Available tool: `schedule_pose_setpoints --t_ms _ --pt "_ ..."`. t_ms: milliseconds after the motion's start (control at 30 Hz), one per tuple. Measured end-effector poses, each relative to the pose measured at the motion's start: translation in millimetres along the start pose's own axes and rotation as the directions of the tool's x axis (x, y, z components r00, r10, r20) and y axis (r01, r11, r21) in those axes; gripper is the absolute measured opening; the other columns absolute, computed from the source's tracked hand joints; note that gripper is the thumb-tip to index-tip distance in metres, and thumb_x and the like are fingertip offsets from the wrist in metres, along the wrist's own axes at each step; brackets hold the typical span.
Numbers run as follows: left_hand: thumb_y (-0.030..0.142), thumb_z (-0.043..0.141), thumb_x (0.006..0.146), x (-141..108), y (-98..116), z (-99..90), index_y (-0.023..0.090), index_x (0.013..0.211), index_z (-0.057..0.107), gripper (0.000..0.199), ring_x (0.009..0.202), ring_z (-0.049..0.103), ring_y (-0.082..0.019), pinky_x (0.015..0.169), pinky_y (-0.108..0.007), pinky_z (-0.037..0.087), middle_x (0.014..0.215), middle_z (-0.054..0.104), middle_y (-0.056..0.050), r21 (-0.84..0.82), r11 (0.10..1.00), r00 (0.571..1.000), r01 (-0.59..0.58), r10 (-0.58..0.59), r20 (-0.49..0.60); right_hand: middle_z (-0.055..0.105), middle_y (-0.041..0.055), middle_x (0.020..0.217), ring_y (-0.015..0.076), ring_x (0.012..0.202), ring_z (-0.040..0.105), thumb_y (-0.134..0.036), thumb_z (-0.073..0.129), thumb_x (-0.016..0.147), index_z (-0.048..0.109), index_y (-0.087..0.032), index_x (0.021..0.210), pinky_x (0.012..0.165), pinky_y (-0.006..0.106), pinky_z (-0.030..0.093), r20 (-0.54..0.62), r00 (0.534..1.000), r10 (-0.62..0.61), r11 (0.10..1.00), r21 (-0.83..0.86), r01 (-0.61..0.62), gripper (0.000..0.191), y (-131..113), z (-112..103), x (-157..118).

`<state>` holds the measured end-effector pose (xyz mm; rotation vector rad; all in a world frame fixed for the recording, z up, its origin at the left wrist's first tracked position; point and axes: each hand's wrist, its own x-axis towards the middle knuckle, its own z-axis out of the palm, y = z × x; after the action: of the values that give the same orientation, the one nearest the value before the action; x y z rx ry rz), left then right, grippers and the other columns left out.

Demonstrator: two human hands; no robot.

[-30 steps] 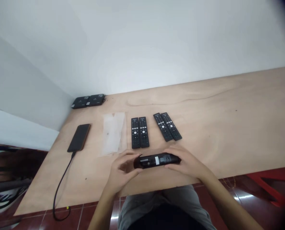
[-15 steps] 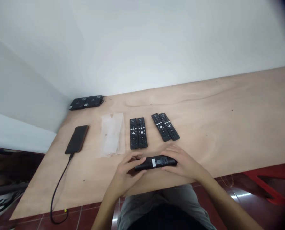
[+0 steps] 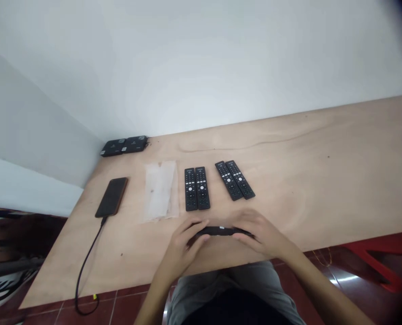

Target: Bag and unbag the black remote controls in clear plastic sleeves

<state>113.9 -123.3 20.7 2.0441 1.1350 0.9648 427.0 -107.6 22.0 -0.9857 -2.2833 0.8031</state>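
Between both hands, near the table's front edge, is a black remote control [image 3: 219,231], turned so that mostly its narrow side shows. My left hand [image 3: 186,243] grips its left end between thumb and fingers. Around the right end, my right hand [image 3: 260,232] is closed, hiding that part. Just beyond lie two upright remotes side by side, the left remote [image 3: 190,189] and its neighbour [image 3: 202,188]. Farther right, a slanted pair rests buttons up, one remote [image 3: 228,180] touching the other remote [image 3: 240,179].
Left of the remotes are translucent plastic sleeves [image 3: 160,190] and a phone [image 3: 112,197] with a black cable [image 3: 85,262] running over the table edge. Two black boxes [image 3: 135,144] stand against the wall at the back left. A red chair [image 3: 380,262] is at the lower right.
The held remote has been rolled about its length: its labelled back faced up before, and now mainly its edge shows. Both hands still hold its ends. The view has shifted slightly.
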Motion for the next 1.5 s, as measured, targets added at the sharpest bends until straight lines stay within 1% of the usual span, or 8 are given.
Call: schedule_pose_setpoints --t_ms 100,300,500,700,833,1000,1267,1500 --pt "0.023 0.075 0.105 -1 0 2.7 0.031 0.139 0.079 0.035 0.112 0.079 -0.026 0.096 -0.042 0.068 0.125 0.080 -0.009 -0.029 0.999 0.999 0.016 -0.017 -0.045 0.085 0.0058 0.095 0.0259 0.087 0.078 -0.041 0.054 0.118 0.085 -0.025 0.108 0.089 0.042 0.061 -0.027 0.995 0.092 0.996 0.010 -0.091 0.036 -3 2 -11" --pt "0.031 0.082 0.101 -3 -4 11.4 0.028 0.125 0.084 0.025 0.094 0.080 -0.023 0.079 -0.035 0.069 0.111 0.083 -0.007 -0.110 0.988 0.969 0.113 -0.134 -0.209 0.076 0.0107 0.148 0.0345 0.136 0.072 -0.039 0.075 0.108 0.065 -0.034 0.157 0.116 0.058 0.060 -0.122 0.989 0.083 0.996 -0.031 -0.087 0.051 -4 7 -46" --pt "0.037 0.082 0.101 5 1 40.7 0.026 0.131 0.082 0.031 0.086 0.082 -0.023 0.068 -0.034 0.070 0.113 0.086 -0.007 -0.204 0.955 0.957 0.214 -0.246 -0.151 0.077 0.0096 0.140 0.0323 0.126 0.076 -0.030 0.075 0.107 0.052 -0.042 0.169 0.104 0.050 0.069 -0.047 0.994 0.099 0.992 -0.080 -0.102 0.068 -8 7 -83" --pt "0.029 0.074 0.106 19 16 54.8 0.026 0.124 0.082 0.019 0.085 0.079 -0.022 0.077 -0.038 0.070 0.113 0.082 -0.008 -0.027 0.997 0.967 0.070 -0.075 -0.244 0.078 0.0107 0.142 0.0353 0.128 0.077 -0.027 0.077 0.102 0.058 -0.036 0.165 0.107 0.053 0.069 -0.184 0.975 0.121 0.984 -0.104 -0.142 0.066 -14 1 -99" --pt "0.018 0.065 0.108 21 13 36.6 0.026 0.116 0.080 0.019 0.115 0.075 -0.027 0.104 -0.048 0.064 0.121 0.077 -0.009 0.135 0.991 0.952 0.012 0.030 -0.304 0.078 0.0126 0.145 0.0366 0.129 0.077 -0.028 0.072 0.104 0.061 -0.030 0.159 0.107 0.054 0.068 -0.249 0.951 0.183 0.967 -0.129 -0.219 0.056 -21 5 -83" --pt "0.018 0.065 0.107 25 -6 9.7 0.028 0.136 0.073 0.032 0.138 0.063 -0.034 0.120 -0.060 0.053 0.143 0.068 -0.011 0.326 0.945 0.986 0.014 0.041 -0.161 0.083 0.0160 0.130 0.0386 0.112 0.082 -0.039 0.068 0.106 0.053 -0.026 0.168 0.090 0.052 0.070 -0.262 0.945 0.193 0.908 -0.319 -0.273 0.065 -26 27 -45" --pt "0.021 0.065 0.109 23 -17 10.8 0.029 0.157 0.060 0.050 0.159 0.047 -0.037 0.130 -0.065 0.044 0.163 0.059 -0.013 0.433 0.901 0.998 -0.020 0.042 -0.041 0.086 0.0179 0.101 0.0370 0.082 0.083 -0.053 0.061 0.112 0.048 -0.015 0.171 0.073 0.045 0.065 -0.160 0.915 0.371 0.761 -0.511 -0.398 0.072 -30 44 32" --pt "0.022 0.066 0.108 22 -17 15.2 0.028 0.153 0.064 0.045 0.152 0.054 -0.038 0.126 -0.064 0.049 0.160 0.062 -0.013 0.438 0.899 0.998 -0.016 0.038 -0.043 0.076 0.0174 0.138 0.0325 0.096 0.082 -0.049 0.063 0.112 0.049 -0.027 0.170 0.068 0.037 0.063 -0.255 0.922 0.290 0.804 -0.458 -0.380 0.063 -18 50 48"
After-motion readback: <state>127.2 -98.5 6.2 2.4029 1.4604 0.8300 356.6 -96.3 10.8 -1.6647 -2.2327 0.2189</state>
